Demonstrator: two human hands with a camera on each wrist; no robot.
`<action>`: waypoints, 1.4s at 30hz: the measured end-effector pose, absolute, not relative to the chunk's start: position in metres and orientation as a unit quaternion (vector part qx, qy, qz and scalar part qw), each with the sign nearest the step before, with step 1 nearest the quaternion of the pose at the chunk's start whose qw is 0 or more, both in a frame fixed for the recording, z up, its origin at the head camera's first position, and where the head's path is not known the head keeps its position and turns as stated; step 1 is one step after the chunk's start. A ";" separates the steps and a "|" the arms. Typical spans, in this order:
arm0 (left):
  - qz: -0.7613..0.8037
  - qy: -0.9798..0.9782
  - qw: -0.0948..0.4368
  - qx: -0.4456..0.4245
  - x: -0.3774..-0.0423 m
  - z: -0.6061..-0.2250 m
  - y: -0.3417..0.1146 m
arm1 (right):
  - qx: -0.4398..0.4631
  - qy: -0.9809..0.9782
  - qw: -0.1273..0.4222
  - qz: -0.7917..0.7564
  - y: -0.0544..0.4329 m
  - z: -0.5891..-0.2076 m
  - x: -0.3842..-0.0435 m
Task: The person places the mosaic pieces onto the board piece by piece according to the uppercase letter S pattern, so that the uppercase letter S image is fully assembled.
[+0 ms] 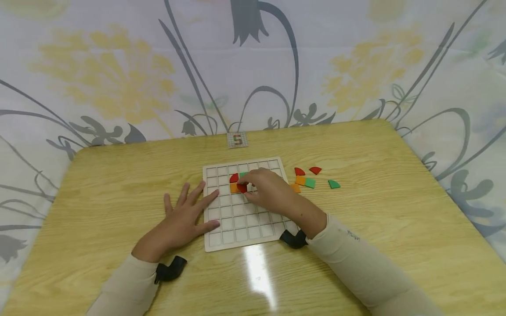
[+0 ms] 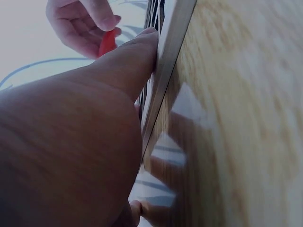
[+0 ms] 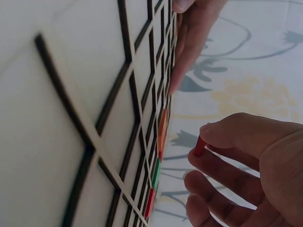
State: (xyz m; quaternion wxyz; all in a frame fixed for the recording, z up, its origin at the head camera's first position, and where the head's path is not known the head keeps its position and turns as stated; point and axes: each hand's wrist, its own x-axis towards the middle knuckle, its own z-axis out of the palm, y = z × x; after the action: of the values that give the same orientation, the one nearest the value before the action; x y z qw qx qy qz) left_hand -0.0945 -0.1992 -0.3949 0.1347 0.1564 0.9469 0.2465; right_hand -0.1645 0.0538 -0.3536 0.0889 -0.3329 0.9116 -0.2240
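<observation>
Near the frame's centre, a red piece (image 1: pixel 242 188) is pinched by the right hand (image 1: pixel 272 189) above the board (image 1: pixel 253 220); at centre-left, its edge is touched by the spread left hand (image 1: pixel 182 220).

Room over left tabletop (image 1: pixel 118 184), hands (image 1: pixel 272 191) over board (image 1: pixel 240 222), tiles (image 1: pixel 310 183) rightward

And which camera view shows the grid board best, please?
The head view: from above, it shows most of the grid board. The left wrist view shows mainly its edge; the right wrist view, a slanted close-up.
</observation>
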 end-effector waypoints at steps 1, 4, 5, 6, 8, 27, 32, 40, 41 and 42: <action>0.246 0.947 0.134 0.158 -0.095 -0.395 -0.199 | -0.335 0.911 0.091 -0.221 0.054 -0.355 -0.165; 0.246 0.946 0.133 0.162 -0.097 -0.395 -0.198 | -0.344 0.909 0.094 -0.215 0.053 -0.358 -0.165; 0.246 0.946 0.133 0.162 -0.097 -0.395 -0.197 | -0.348 0.907 0.095 -0.217 0.053 -0.359 -0.165; 0.246 0.946 0.133 0.162 -0.098 -0.395 -0.197 | -0.350 0.905 0.097 -0.219 0.052 -0.360 -0.166; 0.247 0.946 0.135 0.159 -0.097 -0.395 -0.198 | -0.355 0.903 0.102 -0.221 0.051 -0.362 -0.165; 0.249 0.947 0.135 0.152 -0.095 -0.394 -0.198 | -0.380 0.899 0.101 -0.194 0.046 -0.368 -0.158; 0.247 0.947 0.133 0.154 -0.095 -0.396 -0.198 | -0.374 0.901 0.099 -0.197 0.048 -0.370 -0.157; 0.244 0.948 0.135 0.153 -0.095 -0.396 -0.198 | -0.373 0.903 0.095 -0.192 0.047 -0.373 -0.157; 0.243 0.948 0.135 0.153 -0.095 -0.396 -0.198 | -0.373 0.903 0.094 -0.191 0.047 -0.373 -0.157; 0.243 0.948 0.135 0.153 -0.095 -0.396 -0.198 | -0.374 0.903 0.092 -0.191 0.047 -0.373 -0.158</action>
State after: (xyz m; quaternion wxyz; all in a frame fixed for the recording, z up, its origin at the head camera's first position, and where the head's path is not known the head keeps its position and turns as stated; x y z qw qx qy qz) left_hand -0.0950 -0.1983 -0.3958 0.1353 0.1526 0.9484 0.2430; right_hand -0.1576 0.0465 -0.3735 0.0922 -0.3739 0.9028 -0.1914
